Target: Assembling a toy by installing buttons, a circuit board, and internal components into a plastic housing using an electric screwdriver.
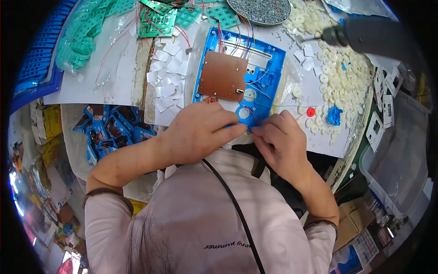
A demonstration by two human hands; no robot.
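A blue plastic housing [276, 59] lies open on the worktable in front of me, with a brown circuit board [222, 75] sitting over its left part. Thin coloured wires run from the board and across the housing. My left hand [205, 130] bends over the housing's near edge, thumb and fingers drawn together by a round ring in the plastic. Just to its right, my right hand [285, 141] pinches at the same near edge. What lies between the fingertips of either hand is too small or hidden to make out.
White paper squares [171, 75] lie left of the housing; green circuit boards [157, 23] are behind them. A dish of screws [262, 11] stands at the back. Cream plastic gears [337, 80], a red round part [310, 112] and a dark power screwdriver [365, 36] are at right.
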